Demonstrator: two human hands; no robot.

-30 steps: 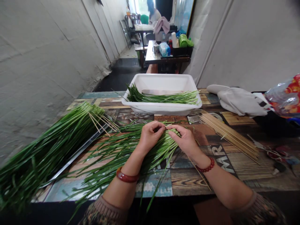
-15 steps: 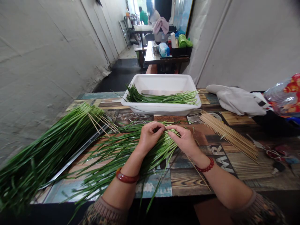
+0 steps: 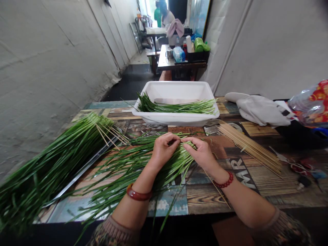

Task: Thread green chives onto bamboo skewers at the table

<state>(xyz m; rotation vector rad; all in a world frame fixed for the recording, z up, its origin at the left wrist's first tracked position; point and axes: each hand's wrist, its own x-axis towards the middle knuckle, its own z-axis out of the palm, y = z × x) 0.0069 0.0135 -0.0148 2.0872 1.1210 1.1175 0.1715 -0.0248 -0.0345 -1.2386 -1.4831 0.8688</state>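
Loose garlic chives lie spread across the tabletop, green leaves to the left and pale stalk ends to the right. Over the stalk ends my left hand pinches thumb and forefinger together on a chive stalk. My right hand is also closed in a pinch on the chives, its fingertips almost touching the left ones. The exact bit between the fingertips is mostly hidden. Beneath my right wrist, a thin bamboo skewer slants toward the table's front edge.
A white plastic tub with more chives stands behind my hands. Left lies a large chive pile with several skewers on it, beside a long metal blade-like strip. Right are a skewer bundle, scissors and a pale cap.
My hands stay over the same chives, with only a slight shift of the fingertips. In the background, a person in green now stands more upright.
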